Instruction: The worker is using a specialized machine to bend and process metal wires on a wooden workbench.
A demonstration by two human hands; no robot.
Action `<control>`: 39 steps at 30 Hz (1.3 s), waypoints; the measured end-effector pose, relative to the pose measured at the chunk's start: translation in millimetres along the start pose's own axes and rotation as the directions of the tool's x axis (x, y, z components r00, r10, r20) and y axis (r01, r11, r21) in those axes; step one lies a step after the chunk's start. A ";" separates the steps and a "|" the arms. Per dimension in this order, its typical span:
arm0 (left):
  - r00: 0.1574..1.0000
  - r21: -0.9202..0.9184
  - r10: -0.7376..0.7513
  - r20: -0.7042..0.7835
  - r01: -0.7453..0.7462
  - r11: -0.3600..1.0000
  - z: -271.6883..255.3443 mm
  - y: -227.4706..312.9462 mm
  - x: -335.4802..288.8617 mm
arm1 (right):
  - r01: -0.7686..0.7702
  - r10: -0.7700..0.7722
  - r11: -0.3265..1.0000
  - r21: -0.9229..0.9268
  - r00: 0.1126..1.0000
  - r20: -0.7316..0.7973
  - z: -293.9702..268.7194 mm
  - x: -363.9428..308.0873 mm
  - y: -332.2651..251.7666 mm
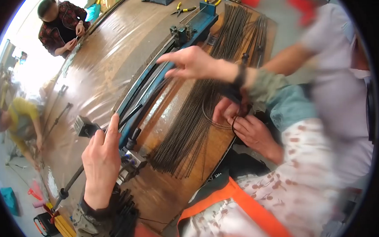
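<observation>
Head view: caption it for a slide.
Left hand and right hand at a long blue bench fixture, thin dark strands lying beside it on the table.

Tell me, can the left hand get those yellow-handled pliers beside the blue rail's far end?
Probably not: the left hand is by the near end of the blue rail, and the pliers look too far off, beyond the right hand.

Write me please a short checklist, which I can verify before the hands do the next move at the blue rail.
1. Left hand at the rail's near end: ok.
2. Right hand touching the rail: cannot tell; it only appears in front of it.
3. Co-worker's hands away from the rail: ok, beyond the rods.
4. Rods neatly aligned: not ok, some fan out.
5. Pliers off the rail: ok, on the table.
</observation>
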State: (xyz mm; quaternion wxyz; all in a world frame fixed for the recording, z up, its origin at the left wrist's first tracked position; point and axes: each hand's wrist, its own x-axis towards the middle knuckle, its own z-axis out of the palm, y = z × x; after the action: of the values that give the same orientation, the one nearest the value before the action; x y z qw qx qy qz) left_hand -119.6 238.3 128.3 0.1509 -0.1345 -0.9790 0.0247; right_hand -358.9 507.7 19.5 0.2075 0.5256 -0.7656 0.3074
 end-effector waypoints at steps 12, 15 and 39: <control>0.998 -0.011 0.054 0.023 -0.054 0.998 20.2 -8.3 36.4 | -0.131 0.143 0.950 -0.283 0.990 0.022 -42.8 -6.6 47.0; 0.997 0.014 0.056 0.045 -0.056 0.998 18.4 -5.7 30.3 | -0.164 0.153 0.918 -0.362 0.986 -0.059 -51.8 -9.6 40.1; 0.988 0.154 -0.109 -0.113 0.126 0.980 -22.1 -18.7 -62.1 | 0.127 -0.179 0.787 0.603 0.983 0.027 40.0 73.6 -109.7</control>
State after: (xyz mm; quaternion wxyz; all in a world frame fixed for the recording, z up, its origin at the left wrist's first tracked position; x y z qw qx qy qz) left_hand -60.7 203.6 133.1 0.2130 -0.0647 -0.9710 0.0877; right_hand -283.0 402.0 65.4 0.0233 0.6368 -0.5918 0.4937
